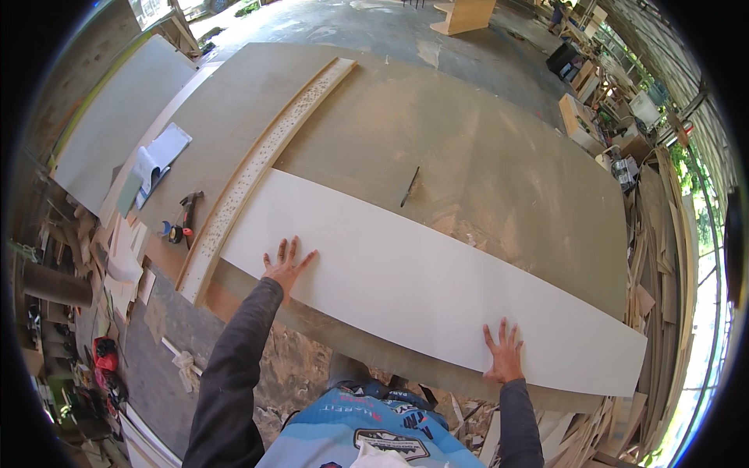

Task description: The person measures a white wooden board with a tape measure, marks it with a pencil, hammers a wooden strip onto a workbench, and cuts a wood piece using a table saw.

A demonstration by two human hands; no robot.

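Note:
A long white panel (421, 281) lies flat across a large brown board (484, 171) that serves as a worktop. My left hand (285, 265) rests palm down, fingers spread, on the panel's near left end. My right hand (504, 353) presses flat with spread fingers on the panel's near edge toward the right. Neither hand grips anything. A thin dark pencil-like tool (409, 186) lies on the brown board just beyond the white panel.
A narrow wooden strip with many small holes (265, 156) runs along the board's left side. A hammer (187, 210), a tape measure (173, 232) and papers (160, 160) lie left of it. Wood offcuts (647, 257) pile up on the right, sawdust on the floor below.

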